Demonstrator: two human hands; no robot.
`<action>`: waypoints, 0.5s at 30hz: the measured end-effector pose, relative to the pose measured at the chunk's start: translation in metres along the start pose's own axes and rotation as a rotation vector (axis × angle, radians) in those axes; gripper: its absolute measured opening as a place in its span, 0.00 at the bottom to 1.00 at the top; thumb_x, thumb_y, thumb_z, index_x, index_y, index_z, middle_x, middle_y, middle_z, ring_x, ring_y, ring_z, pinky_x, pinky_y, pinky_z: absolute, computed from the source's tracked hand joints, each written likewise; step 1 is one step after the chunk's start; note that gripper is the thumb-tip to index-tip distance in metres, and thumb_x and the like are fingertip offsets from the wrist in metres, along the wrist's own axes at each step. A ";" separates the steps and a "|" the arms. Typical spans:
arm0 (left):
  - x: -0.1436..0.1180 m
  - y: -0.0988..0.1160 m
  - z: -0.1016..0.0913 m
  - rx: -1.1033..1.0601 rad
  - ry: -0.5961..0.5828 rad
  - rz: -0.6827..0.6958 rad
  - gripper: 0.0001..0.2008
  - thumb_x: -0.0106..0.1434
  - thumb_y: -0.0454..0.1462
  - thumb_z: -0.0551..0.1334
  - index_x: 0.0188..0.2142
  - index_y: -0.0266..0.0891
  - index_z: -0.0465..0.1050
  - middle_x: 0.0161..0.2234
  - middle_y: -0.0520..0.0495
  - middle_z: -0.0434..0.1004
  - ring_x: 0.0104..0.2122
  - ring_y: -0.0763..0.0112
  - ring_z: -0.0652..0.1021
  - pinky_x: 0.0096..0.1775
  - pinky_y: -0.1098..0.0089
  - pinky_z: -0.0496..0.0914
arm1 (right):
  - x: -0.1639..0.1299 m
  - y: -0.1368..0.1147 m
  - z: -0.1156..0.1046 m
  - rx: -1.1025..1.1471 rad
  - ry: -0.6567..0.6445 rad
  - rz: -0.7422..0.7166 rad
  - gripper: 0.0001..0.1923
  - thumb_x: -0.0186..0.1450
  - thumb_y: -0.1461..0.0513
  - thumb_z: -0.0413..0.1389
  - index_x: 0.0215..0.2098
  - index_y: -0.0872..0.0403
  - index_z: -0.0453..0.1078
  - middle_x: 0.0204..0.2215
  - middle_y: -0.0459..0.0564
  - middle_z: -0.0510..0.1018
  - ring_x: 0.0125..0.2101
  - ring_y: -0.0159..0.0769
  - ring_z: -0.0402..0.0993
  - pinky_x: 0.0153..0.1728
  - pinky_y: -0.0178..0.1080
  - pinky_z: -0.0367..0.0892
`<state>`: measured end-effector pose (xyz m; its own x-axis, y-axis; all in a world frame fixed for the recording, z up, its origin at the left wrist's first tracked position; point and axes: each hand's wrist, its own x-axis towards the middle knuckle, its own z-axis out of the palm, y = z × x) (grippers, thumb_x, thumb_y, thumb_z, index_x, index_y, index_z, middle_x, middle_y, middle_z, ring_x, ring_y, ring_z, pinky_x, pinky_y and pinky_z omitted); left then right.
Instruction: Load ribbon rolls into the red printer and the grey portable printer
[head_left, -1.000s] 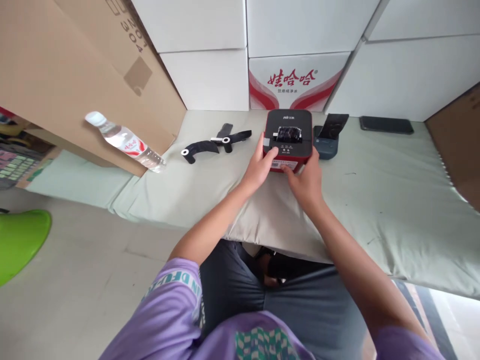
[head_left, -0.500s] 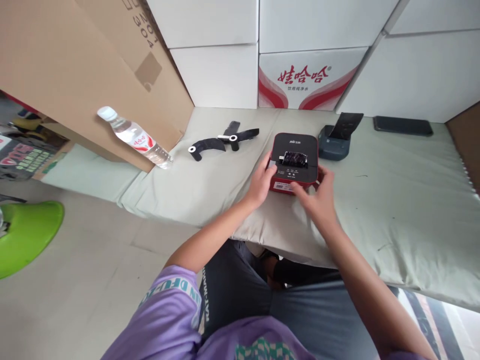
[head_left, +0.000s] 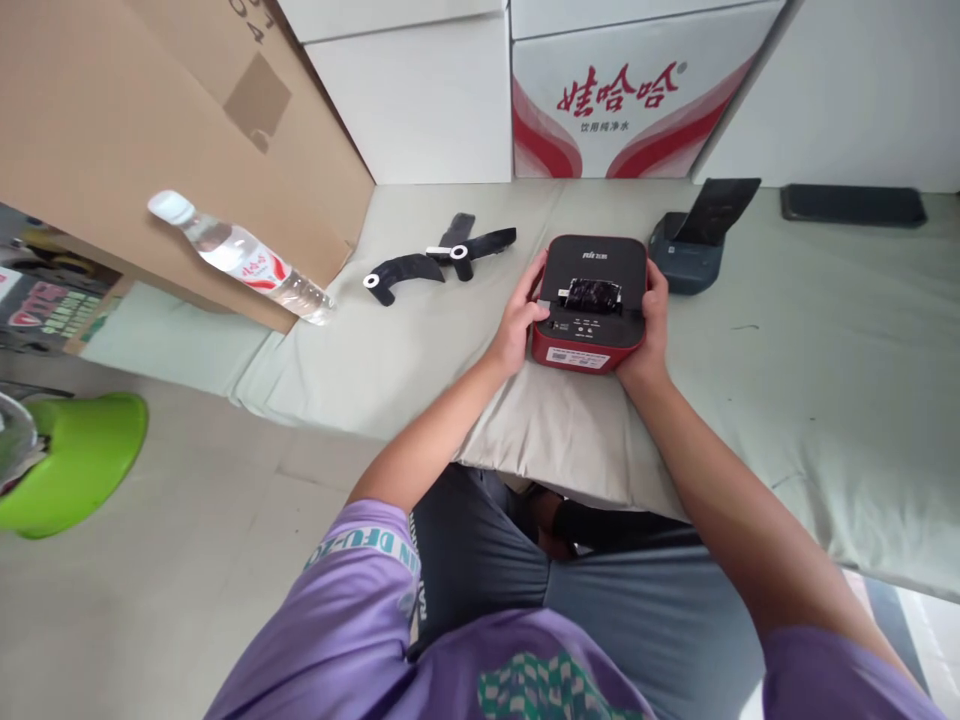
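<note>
A black-topped label printer [head_left: 592, 335] with red sides is between my two hands on the pale cloth [head_left: 825, 400]. A dark strip comes out of the slot in its top. My left hand [head_left: 517, 322] grips its left side, thumb on the top edge by a grey tab. Along the right side my right hand [head_left: 649, 335] is pressed, fingers reaching toward the back corner. Just behind and to the right stands a smaller dark printer [head_left: 686, 262] with a black strip [head_left: 724, 210] sticking up. Left of the printer lie rolls of black strip [head_left: 409, 272] on white cores.
A water bottle [head_left: 247, 258] lies tilted against a large cardboard box [head_left: 180, 130] at left. White cartons [head_left: 420, 110] stand along the back. A black phone-like slab [head_left: 853, 205] lies at the far right. A green stool [head_left: 90, 455] is on the floor.
My right hand has moved from the printer's front right corner to its right side. The view has shifted slightly, bringing the printer's front label into fuller sight.
</note>
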<state>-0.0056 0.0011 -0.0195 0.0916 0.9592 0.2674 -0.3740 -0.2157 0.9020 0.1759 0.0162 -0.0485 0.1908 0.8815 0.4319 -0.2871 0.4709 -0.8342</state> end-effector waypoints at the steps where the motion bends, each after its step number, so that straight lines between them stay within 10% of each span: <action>1: 0.002 -0.002 -0.002 -0.002 0.003 -0.001 0.38 0.53 0.42 0.63 0.66 0.51 0.69 0.74 0.56 0.65 0.77 0.54 0.59 0.75 0.57 0.55 | 0.000 0.000 0.000 0.013 0.007 0.006 0.31 0.67 0.38 0.58 0.61 0.42 0.70 0.64 0.45 0.75 0.69 0.43 0.70 0.76 0.55 0.58; 15: 0.009 -0.002 0.001 0.213 0.111 -0.071 0.30 0.66 0.48 0.59 0.67 0.51 0.62 0.70 0.48 0.69 0.73 0.56 0.66 0.70 0.54 0.65 | 0.002 -0.013 0.007 -0.505 -0.042 0.006 0.37 0.72 0.33 0.44 0.71 0.39 0.60 0.67 0.50 0.71 0.71 0.52 0.66 0.68 0.62 0.68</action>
<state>-0.0033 0.0099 -0.0185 0.0045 0.9850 0.1725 -0.1661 -0.1693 0.9715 0.1729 0.0121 -0.0348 0.1496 0.8898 0.4311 0.2034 0.3990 -0.8941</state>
